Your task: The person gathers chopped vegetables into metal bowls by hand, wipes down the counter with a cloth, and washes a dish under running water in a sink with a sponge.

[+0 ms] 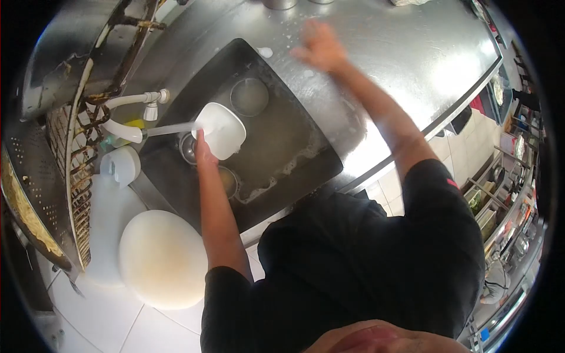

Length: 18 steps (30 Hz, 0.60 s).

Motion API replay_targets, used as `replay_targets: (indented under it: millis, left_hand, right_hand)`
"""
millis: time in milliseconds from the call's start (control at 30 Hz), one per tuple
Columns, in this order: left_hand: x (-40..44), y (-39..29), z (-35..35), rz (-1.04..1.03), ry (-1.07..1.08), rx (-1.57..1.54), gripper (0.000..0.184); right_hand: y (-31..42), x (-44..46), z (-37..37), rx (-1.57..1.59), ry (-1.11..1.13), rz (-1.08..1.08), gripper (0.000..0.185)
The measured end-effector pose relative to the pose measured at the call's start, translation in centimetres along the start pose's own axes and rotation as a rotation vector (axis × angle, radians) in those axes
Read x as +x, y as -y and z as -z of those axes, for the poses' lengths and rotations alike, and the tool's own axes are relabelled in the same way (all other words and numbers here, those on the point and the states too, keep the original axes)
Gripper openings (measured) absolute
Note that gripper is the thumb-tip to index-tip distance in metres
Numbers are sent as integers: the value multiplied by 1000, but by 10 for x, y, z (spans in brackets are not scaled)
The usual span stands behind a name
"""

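Over the dark sink [288, 117], my left hand [204, 149] holds a white square bowl [225, 130] by its near left edge. Water from the white faucet [123, 130] runs to the bowl. Below it, a round glass lid or dish [249, 97], a metal cup [188, 147] and another round dish [228, 181] lie in the sink. My right hand [321, 47] is blurred above the steel counter, away from the bowl, its fingers apart and nothing in them. A white spoon-like piece [265, 52] lies by the sink's far edge.
Left of the sink are a wire rack [79, 176], a yellow-green sponge [134, 125], a large white bottle [115, 223] and a round white lid [163, 259]. Metal containers [280, 3] stand at the counter's far edge. Shelves with goods [500, 194] and a person's part [496, 282] are at right.
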State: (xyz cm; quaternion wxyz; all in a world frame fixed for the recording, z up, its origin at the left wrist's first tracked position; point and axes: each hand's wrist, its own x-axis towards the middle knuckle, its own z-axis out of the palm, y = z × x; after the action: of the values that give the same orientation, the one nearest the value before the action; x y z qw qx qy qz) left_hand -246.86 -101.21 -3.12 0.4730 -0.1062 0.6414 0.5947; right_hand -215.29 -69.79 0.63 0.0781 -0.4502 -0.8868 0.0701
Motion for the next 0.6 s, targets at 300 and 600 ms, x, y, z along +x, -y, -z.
replay_targets:
  millis: [300, 600]
  left_hand:
    - [5, 24, 54, -94, -99, 65, 45]
    - [-39, 8, 13, -43, 487, -615, 29]
  right_hand:
    - [288, -28, -23, 1716, 418, -54, 58]
    - [350, 22, -115, 1493, 305, 361, 47]
